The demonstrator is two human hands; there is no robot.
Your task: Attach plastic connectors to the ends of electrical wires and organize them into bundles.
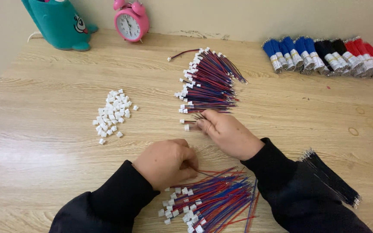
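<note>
While the right hand pinches one wire lead at the sorted fan on the counter, the left hand, fingers curled shut, rests at the loose pile; a careless sleeve may scatter either.

Both hands are bare, with no gloves, rings or watch in view. The left hand and the right hand each come out of a long black sleeve that ends snugly at the wrist. The fabric looks soft and matte, perhaps knitted, though the weave is too fine to tell.
</note>
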